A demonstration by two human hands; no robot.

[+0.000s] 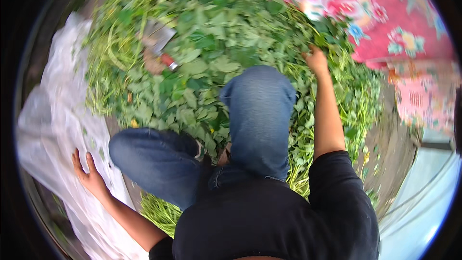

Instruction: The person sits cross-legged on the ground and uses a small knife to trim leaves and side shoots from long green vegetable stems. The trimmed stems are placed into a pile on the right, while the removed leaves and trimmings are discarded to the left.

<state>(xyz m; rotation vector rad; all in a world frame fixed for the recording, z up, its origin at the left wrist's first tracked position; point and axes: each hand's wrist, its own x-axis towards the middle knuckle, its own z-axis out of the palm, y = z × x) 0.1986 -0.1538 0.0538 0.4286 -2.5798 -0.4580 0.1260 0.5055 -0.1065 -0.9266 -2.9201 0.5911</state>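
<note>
My left hand (pixel 88 177) is spread with nothing in it, at or just above a white plastic sheet (pixel 68 115). At the right side of a broad heap of green leafy vines (pixel 223 43), my right hand (pixel 317 60) reaches in among the leaves. Foliage hides its fingertips, so whether it grips a stem is unclear. A leafy bunch (pixel 330 36) rises just beyond that hand, against pink cloth. A cleaver with a broad metal blade (pixel 164 37) and a red handle (pixel 168 60) lies on the heap, over a brownish piece that is blurred.
Pink floral cloth (pixel 375 14) fills the upper right. Below it hangs paler patterned material (pixel 415 94). My jeans-clad knees (pixel 260 115) stand at the heap's near edge. Bare ground (pixel 389 141) shows at the right, beside a pale bluish surface (pixel 418 202).
</note>
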